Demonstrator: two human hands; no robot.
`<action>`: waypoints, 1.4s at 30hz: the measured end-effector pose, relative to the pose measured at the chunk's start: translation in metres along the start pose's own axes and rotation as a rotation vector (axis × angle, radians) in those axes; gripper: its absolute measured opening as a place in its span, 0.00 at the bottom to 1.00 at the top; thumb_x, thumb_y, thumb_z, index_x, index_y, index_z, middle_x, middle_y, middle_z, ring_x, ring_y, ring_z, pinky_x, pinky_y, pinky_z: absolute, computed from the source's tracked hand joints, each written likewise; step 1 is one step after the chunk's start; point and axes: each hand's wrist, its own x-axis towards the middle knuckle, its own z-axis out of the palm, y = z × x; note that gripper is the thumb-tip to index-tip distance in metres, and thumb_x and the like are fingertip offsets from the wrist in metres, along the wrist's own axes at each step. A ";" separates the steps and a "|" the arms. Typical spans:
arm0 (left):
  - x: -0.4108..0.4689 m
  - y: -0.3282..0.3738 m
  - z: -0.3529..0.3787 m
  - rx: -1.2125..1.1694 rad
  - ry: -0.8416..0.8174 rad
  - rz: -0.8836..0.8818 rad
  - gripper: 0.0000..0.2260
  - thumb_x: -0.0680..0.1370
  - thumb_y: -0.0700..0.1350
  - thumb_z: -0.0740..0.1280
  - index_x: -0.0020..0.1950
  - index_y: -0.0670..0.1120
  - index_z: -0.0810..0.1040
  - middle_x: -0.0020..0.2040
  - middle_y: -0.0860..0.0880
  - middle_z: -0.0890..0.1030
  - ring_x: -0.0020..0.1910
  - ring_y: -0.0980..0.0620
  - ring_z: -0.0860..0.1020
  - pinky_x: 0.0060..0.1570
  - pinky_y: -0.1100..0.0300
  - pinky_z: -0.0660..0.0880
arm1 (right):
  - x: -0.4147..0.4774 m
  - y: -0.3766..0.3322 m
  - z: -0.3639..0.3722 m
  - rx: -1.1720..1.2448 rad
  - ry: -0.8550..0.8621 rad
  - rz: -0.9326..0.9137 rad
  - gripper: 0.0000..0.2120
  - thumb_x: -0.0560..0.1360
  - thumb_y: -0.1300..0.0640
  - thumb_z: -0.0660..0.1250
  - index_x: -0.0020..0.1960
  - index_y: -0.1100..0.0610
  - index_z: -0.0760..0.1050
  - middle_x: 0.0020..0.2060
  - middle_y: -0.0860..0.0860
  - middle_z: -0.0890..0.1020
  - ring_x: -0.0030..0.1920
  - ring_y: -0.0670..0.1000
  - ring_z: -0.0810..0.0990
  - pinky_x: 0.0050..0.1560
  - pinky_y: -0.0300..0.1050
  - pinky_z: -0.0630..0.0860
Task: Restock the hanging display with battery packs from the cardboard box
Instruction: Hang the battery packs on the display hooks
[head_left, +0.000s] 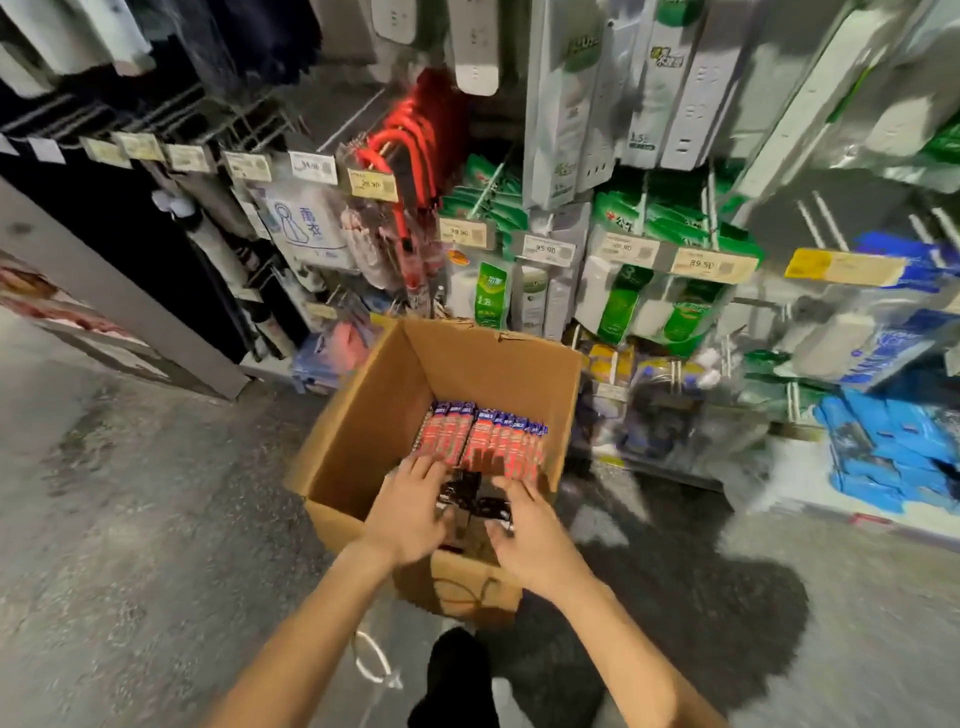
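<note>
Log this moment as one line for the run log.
stage: reaching into cardboard box | left hand: fingers straight on battery packs | right hand: fingers spread over them | status: none lifted

left hand (410, 512) and right hand (530, 540) bare, like both forearms (613, 639); black garment (457, 675) below

Speckled grey floor (130, 519), with an open cardboard box (353, 431) upright directly on it.
</note>
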 end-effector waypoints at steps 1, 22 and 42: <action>0.015 -0.010 0.000 -0.001 -0.065 0.002 0.25 0.77 0.52 0.66 0.73 0.46 0.69 0.72 0.47 0.70 0.76 0.43 0.64 0.73 0.48 0.65 | 0.016 -0.002 0.007 0.040 -0.009 0.050 0.26 0.81 0.58 0.63 0.77 0.51 0.63 0.74 0.49 0.69 0.75 0.51 0.67 0.74 0.45 0.64; 0.158 -0.087 0.147 0.479 -0.612 0.139 0.34 0.75 0.48 0.72 0.77 0.43 0.63 0.73 0.41 0.68 0.73 0.42 0.65 0.75 0.43 0.53 | 0.173 0.073 0.124 -0.152 -0.170 0.726 0.41 0.77 0.47 0.70 0.81 0.53 0.51 0.80 0.55 0.54 0.79 0.61 0.53 0.78 0.58 0.57; 0.170 -0.093 0.093 0.033 -0.711 0.046 0.15 0.78 0.46 0.69 0.63 0.43 0.78 0.66 0.47 0.73 0.66 0.45 0.71 0.67 0.52 0.69 | 0.171 0.068 0.129 -0.317 -0.145 0.547 0.23 0.77 0.52 0.71 0.70 0.54 0.73 0.75 0.54 0.62 0.76 0.58 0.59 0.77 0.57 0.59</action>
